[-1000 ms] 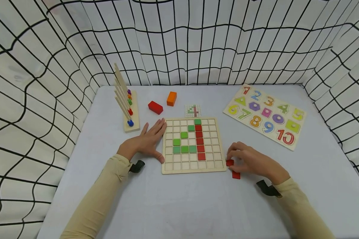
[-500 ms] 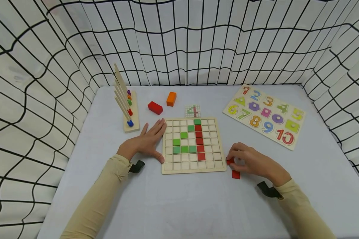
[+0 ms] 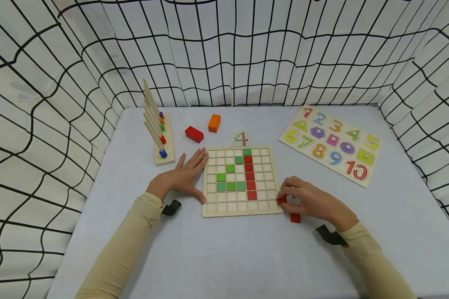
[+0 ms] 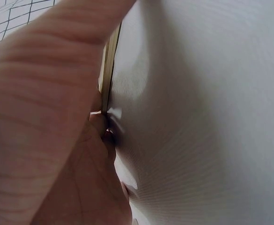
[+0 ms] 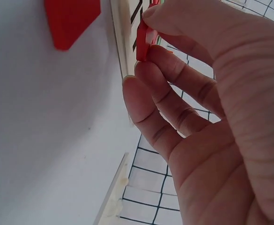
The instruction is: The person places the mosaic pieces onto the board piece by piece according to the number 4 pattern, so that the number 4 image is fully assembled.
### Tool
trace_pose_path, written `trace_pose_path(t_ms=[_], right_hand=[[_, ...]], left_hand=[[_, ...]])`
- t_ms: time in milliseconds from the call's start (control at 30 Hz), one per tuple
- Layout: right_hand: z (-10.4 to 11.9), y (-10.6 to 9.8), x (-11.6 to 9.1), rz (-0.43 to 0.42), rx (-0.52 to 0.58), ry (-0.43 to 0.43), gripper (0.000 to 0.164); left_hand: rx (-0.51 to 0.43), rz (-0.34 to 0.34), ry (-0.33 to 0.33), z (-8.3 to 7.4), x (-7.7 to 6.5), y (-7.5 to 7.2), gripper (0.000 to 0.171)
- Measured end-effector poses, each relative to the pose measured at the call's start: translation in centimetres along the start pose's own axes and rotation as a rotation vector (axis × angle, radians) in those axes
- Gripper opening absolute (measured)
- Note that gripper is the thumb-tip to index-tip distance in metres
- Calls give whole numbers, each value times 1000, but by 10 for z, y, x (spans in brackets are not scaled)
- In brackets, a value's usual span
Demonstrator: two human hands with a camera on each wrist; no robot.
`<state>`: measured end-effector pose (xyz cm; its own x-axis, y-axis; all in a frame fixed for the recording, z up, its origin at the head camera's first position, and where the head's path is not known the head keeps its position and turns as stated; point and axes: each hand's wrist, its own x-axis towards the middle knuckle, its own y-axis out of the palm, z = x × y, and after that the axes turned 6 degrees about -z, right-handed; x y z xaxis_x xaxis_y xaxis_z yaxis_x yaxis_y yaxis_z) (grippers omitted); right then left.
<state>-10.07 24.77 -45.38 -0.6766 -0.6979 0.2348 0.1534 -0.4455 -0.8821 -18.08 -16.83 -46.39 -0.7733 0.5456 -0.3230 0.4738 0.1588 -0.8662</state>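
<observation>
A wooden grid board (image 3: 265, 207) lies mid-table, bearing green square tiles (image 3: 230, 168) in a slanted and level line and a column of red square tiles (image 3: 250, 176). My left hand (image 3: 181, 176) lies with spread fingers against the board's left edge; in the left wrist view the board's edge (image 4: 109, 70) shows beyond that hand. My right hand (image 3: 308, 198) pinches a red tile (image 5: 146, 40) between thumb and fingers at the board's lower right edge. Another red tile (image 3: 295, 218) lies on the table just below that hand.
A small pattern card (image 3: 241, 138) lies behind the board. Red (image 3: 194, 134) and orange blocks (image 3: 214, 123) sit at the back, left of the card. A peg stand (image 3: 168, 141) is at left, a number puzzle (image 3: 331, 143) at right. Black netting surrounds the table.
My right hand has lifted the red tile from beside the board and moved it slightly left, over the board's right edge. The left hand has stayed in place.
</observation>
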Motion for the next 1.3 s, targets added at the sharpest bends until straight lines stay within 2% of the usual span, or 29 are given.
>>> trace_pose_path(t_ms=[233,600,833,1300], right_hand=[[6,7,9,14,4,-5,22],[19,26,32,30,-12,-148,17],[27,38,46,-18,-90,-251,15],[34,42,49,-2,-38,-236,11]], left_hand=[[-1,-3,5,-1,0,0,152],[2,-5,1,-2,0,0,151],[3,-5,-2,-1,1,1,152],[4,-7,3,-2,-1,-1,152]])
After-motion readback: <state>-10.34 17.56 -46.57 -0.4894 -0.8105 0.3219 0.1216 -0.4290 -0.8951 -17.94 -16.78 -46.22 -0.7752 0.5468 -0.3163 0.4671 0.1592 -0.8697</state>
